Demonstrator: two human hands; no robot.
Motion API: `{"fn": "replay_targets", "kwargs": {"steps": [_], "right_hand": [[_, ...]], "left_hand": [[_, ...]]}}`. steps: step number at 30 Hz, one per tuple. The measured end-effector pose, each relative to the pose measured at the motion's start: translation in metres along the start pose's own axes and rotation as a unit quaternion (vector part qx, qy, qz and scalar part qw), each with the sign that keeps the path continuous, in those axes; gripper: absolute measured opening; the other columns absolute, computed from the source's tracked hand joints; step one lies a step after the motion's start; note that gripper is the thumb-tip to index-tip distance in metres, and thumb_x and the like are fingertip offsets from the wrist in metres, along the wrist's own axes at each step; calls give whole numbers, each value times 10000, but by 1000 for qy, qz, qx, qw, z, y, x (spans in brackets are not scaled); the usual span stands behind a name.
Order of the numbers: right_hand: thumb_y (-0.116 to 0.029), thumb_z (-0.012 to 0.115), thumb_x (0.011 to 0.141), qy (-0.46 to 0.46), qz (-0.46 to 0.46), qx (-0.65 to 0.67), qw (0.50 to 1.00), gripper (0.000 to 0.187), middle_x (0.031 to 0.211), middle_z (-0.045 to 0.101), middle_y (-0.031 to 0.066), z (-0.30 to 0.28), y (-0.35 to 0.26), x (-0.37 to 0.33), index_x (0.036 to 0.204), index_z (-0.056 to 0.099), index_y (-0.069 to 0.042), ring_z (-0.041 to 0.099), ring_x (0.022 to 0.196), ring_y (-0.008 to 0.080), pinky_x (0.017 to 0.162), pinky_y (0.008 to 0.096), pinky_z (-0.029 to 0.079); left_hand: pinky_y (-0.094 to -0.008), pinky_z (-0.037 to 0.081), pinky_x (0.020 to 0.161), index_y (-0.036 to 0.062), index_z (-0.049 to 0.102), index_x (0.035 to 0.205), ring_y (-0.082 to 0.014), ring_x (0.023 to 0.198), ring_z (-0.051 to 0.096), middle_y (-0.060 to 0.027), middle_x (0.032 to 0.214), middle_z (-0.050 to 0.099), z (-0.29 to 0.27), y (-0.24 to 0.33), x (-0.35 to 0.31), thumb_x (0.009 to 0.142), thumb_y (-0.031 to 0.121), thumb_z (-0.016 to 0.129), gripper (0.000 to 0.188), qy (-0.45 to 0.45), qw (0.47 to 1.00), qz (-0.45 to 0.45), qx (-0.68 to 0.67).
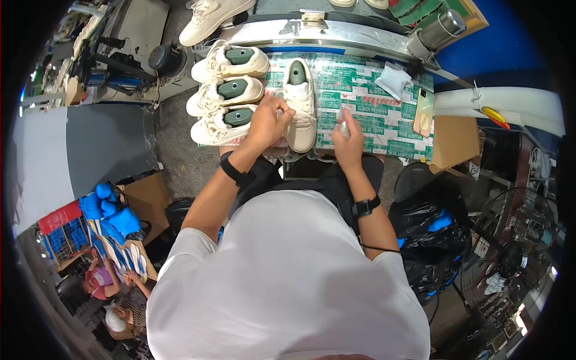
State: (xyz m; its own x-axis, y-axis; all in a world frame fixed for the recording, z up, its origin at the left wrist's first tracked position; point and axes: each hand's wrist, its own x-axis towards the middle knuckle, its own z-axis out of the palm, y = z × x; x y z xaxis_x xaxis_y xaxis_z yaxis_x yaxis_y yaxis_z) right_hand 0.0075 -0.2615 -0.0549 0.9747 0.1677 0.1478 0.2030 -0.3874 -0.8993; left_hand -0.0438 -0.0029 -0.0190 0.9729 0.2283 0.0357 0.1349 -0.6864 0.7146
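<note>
We see printed lettering repeating along the green-and-white strips that cover the worktop, whose glossy, film-like surface catches the light. The pale shoe stands upright near the middle of it, toe toward the person, heel away. Its cream upper looks smooth and matt, with matching laces across the front, and we find a small round mark on the dark green insole.

Our left hand is at the shoe's left side, its grip drawn into a pinch beside the laces; we cannot tell whether a lace is caught in it. Our right hand is apart from the shoe, to its right, fingers partly curled and blurred; a pale spot shows by them, and we cannot tell whether this grip holds anything.

To the left, we see three matching shoes in a column, toes pointing left. To the right lie a crinkled white packet and a flat, shiny phone with rounded corners. Beyond runs a bare metal rail.
</note>
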Motion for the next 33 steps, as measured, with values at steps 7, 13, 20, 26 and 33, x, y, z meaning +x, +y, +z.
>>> {"fn": "replay_targets", "kwargs": {"steps": [7, 13, 20, 26, 33], "right_hand": [[-53, 677, 935, -124, 46, 74, 988, 562, 1197, 710, 171, -5, -40, -34, 1480, 625, 75, 699, 1086, 275, 977, 371, 545], [-77, 707, 892, -159, -18, 18, 987, 605, 1219, 704, 200, -5, -66, -23, 1473, 628, 73, 702, 1112, 330, 993, 398, 549], [-118, 741, 860, -178, -121, -44, 976, 658, 1140, 678, 181, 16, -88, -1, 1483, 618, 52, 670, 1072, 370, 966, 458, 534], [-150, 762, 828, -167, -299, -236, 909, 725, 1206, 671, 166, 35, -82, 15, 1513, 605, 31, 635, 1098, 389, 982, 504, 495], [-153, 760, 798, -204, -220, -145, 943, 728, 1127, 648, 174, 32, -91, 16, 1476, 615, 68, 636, 1058, 385, 961, 507, 487]], "left_hand": [[-364, 577, 642, 11, 620, 1106, -193, 754, 685, -59, 895, 695, 1, 24, 26, 975, 237, 831, 336, 18, 970, -153, -189], [-237, 436, 549, 65, 683, 1122, -58, 563, 481, 39, 793, 612, -28, 33, 49, 1026, 159, 687, 134, -64, 779, -322, -534], [-273, 518, 628, 16, 630, 1312, -101, 663, 599, -56, 1045, 721, -92, 64, 84, 980, 100, 712, 353, -134, 714, -37, -687], [-497, 550, 1091, 122, 638, 1511, -443, 1214, 713, -287, 1443, 669, -42, 8, 95, 842, 338, 917, 756, 59, 975, 195, 86], [-505, 535, 1081, 150, 731, 1394, -418, 1203, 693, -186, 1267, 745, -45, 14, 91, 778, 398, 970, 707, -101, 992, 65, 33]]}}
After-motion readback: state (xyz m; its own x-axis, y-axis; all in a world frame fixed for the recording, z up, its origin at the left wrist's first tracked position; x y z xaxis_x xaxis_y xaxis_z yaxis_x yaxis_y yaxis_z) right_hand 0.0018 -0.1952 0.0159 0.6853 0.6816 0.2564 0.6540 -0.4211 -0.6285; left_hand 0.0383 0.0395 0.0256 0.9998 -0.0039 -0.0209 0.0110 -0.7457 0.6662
